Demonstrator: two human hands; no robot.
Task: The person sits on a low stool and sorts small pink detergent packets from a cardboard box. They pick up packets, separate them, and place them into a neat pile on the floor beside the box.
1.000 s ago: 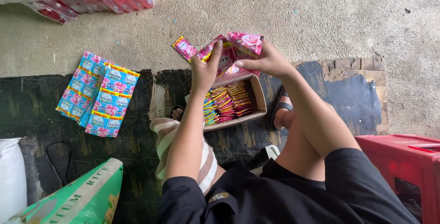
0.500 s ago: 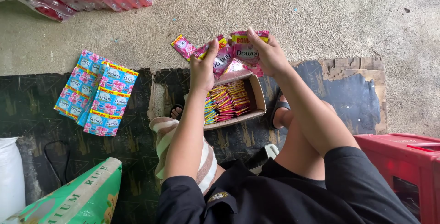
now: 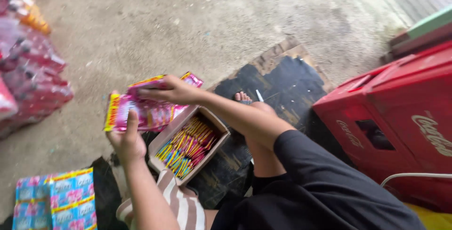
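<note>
- We see a red crate [image 3: 400, 117] on the concrete floor [image 3: 188, 23] at the right edge.
- An open cardboard box [image 3: 162, 143] of colourful sachets rests by our knee.
- Our left hand [image 3: 126, 140] and right hand [image 3: 172, 91] are both clamped on a pink sachet strip [image 3: 146, 112], held above the box.

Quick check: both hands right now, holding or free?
Left hand: closed on the strip of pink sachets.
Right hand: closed on the same strip's upper end.
</note>
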